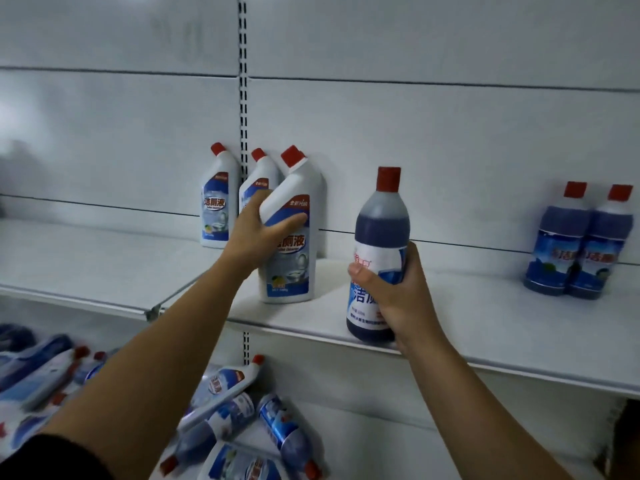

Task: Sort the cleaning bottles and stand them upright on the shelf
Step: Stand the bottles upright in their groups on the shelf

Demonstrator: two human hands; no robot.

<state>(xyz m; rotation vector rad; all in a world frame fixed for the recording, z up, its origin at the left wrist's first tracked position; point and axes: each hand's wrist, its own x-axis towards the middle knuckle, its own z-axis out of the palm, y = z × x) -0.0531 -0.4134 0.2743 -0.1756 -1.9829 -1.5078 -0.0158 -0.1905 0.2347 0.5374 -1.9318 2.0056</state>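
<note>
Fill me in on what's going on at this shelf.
A person is sorting cleaning bottles on a white shelf. The left hand grips a white bottle standing upright in front of two other white bottles. The right hand holds a dark blue bottle upright at the shelf's front edge. Two more blue bottles stand further right. A pile of bottles lies on the lower shelf.

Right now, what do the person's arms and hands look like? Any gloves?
No gloves. The left hand and right hand are bare, no rings or watch showing. Both forearms are bare; a black sleeve starts higher up the left arm.
</note>
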